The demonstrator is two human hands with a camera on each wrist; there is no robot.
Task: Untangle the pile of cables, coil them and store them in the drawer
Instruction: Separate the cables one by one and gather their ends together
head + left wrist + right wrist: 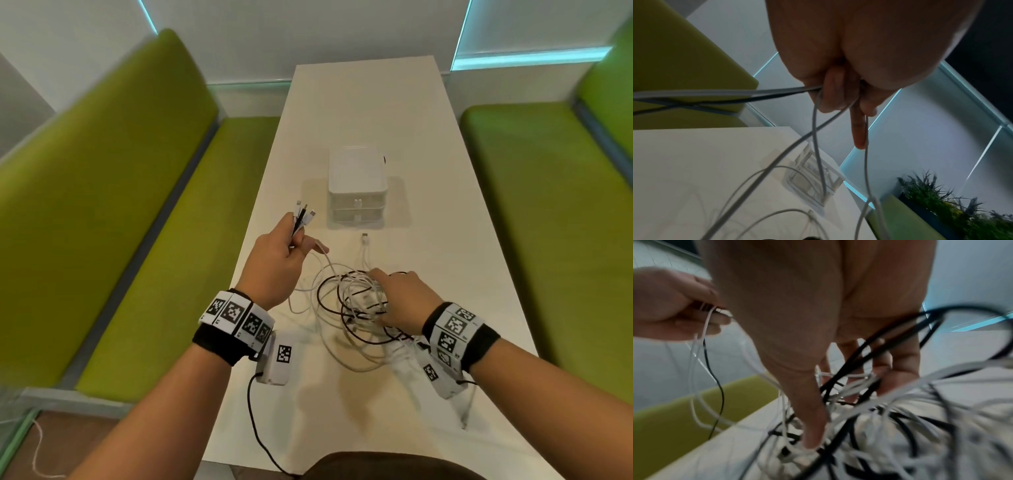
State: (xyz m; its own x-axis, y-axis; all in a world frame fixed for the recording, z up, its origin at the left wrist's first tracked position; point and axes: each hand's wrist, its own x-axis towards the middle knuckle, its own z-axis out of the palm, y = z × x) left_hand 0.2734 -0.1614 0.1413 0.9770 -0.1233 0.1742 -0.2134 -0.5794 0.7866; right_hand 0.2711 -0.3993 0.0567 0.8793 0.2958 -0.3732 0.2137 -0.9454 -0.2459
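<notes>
A tangle of white and black cables (346, 329) lies on the white table (445, 240), near its front. My left hand (297, 237) is raised over the table's left edge and grips several cable ends (303, 214), white and one black; their plugs stick up past the fingers. In the left wrist view the left hand (840, 97) has its fingers curled round these strands (816, 129). My right hand (383, 291) rests on the tangle. The right wrist view shows its fingers (898, 368) spread and reaching into the cables (900, 426). A white two-drawer unit (358, 185) stands behind the pile, both drawers closed.
One white plug (365, 236) lies loose just in front of the drawer unit. Green padded benches run along the left (120, 205) and right (548, 222) of the narrow table. A potted plant (941, 203) stands beyond the far bench. A black lead (253, 421) hangs from my left wrist unit.
</notes>
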